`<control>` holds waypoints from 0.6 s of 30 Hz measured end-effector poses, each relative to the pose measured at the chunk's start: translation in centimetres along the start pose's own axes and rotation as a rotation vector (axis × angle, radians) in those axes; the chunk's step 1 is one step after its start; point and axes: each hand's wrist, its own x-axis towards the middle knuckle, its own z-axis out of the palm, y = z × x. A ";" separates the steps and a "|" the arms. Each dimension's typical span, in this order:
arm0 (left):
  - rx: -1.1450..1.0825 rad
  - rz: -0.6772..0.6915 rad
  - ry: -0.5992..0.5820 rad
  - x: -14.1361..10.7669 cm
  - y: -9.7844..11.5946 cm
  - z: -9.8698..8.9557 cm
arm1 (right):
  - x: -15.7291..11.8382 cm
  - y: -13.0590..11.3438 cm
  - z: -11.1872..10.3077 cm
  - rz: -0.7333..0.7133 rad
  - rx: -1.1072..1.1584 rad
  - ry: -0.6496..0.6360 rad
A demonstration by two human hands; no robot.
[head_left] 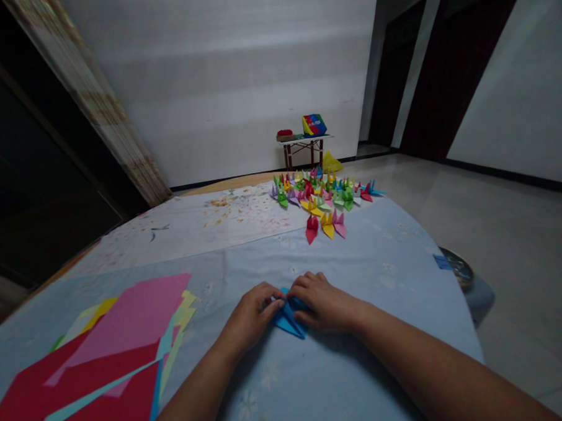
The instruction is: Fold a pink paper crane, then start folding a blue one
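A partly folded blue paper [289, 322] lies on the light blue tablecloth between my hands, its narrow points directed toward me. My left hand [252, 312] pinches its upper left edge between thumb and fingers. From the other side, my right hand [320, 300] grips the paper's upper right part with curled fingers. Beyond them stand a red paper crane [312, 228], a yellow crane [327, 225] and a pink crane [339, 224] in a row.
Several colourful folded cranes [308, 189] crowd the table's far right. Sheets of coloured paper [127, 316] are stacked at left, a pale blue strip [102, 390] on top. Past the right edge sits a round container [458, 269]. A small table [306, 139] stands by the wall.
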 end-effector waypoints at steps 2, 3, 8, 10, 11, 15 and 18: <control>-0.023 -0.007 -0.032 -0.1 -0.3 -0.1 | -0.1 0.1 -0.1 0.001 0.027 -0.003; -0.036 -0.016 -0.050 -0.1 -0.5 -0.2 | -0.1 0.2 -0.1 0.001 0.047 -0.003; -0.084 -0.045 -0.078 -0.2 -1.0 0.0 | 0.1 1.0 0.4 0.001 0.147 0.032; -0.067 -0.061 -0.056 -0.1 -1.0 0.2 | 0.1 1.3 0.6 0.004 0.161 0.046; -0.048 -0.068 -0.044 -0.1 -0.9 0.4 | 0.2 1.3 0.7 0.006 0.166 0.049; 0.059 -0.078 -0.007 -0.1 -0.7 0.9 | 0.3 1.4 0.7 0.009 0.183 0.044; 0.122 -0.078 0.017 -0.2 -0.5 1.2 | 0.3 1.4 0.6 0.008 0.193 0.042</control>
